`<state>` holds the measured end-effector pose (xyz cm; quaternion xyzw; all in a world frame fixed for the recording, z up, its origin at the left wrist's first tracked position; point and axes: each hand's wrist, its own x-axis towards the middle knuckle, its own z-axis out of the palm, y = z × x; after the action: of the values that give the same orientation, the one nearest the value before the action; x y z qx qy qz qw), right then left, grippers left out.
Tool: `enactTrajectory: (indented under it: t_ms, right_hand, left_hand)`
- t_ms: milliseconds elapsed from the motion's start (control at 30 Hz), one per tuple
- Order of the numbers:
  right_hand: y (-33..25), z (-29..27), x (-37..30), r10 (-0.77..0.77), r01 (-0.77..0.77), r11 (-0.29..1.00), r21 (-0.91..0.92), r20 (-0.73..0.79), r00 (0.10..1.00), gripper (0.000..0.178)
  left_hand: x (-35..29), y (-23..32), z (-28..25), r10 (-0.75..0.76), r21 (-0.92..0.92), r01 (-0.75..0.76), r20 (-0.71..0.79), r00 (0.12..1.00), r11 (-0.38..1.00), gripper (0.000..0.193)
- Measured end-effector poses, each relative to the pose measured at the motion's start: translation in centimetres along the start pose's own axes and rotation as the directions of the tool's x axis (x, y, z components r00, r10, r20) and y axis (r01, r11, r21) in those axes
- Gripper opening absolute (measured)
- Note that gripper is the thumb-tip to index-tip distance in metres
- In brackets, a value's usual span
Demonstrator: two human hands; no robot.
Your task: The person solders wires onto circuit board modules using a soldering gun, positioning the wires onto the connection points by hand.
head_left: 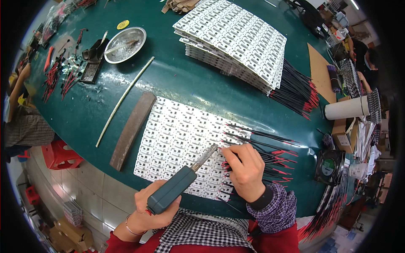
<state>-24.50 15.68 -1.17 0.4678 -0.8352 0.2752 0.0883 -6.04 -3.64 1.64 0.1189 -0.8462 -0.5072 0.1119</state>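
My left hand is wrapped round the dark green handle of a soldering iron. Its metal tip points up and to the right, at the right part of a white circuit board panel covered in rows of small components. Beside the tip, my right hand is closed, thumb and forefinger pinched on a thin wire that the fingers mostly hide. Several black wires with red ends run off the panel's right edge, some passing under my right hand.
A dark bar lies along the panel's left edge, with a pale thin rod farther left. Behind stand a metal bowl and a tall stack of wired panels. A small fan sits right. Other people work at both sides.
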Motion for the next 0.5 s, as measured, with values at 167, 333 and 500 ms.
enactTrajectory:
  t_ms: [167, 333, 500]
  right_hand:
    - [0.06, 0.21, 0.0, -0.004, 0.004, 1.0, -0.002, 0.003, 1.0, 0.03]
    - [0.09, 0.14, -0.05, -0.004, 0.004, 1.0, -0.004, 0.011, 1.0, 0.031]
    - [0.12, 0.1, -0.04, -0.002, 0.002, 1.0, -0.005, 0.012, 1.0, 0.03]
  left_hand:
    - [0.09, 0.1, 0.22, -0.044, -0.055, 0.043, -0.013, 0.999, 0.998, 0.02]
    - [-0.37, -0.3, 0.41, -0.097, -0.109, 0.094, -0.018, 0.995, 0.99, 0.017]
    - [0.01, 0.29, -0.13, 0.028, 0.013, -0.027, -0.028, 0.999, 1.0, 0.018]
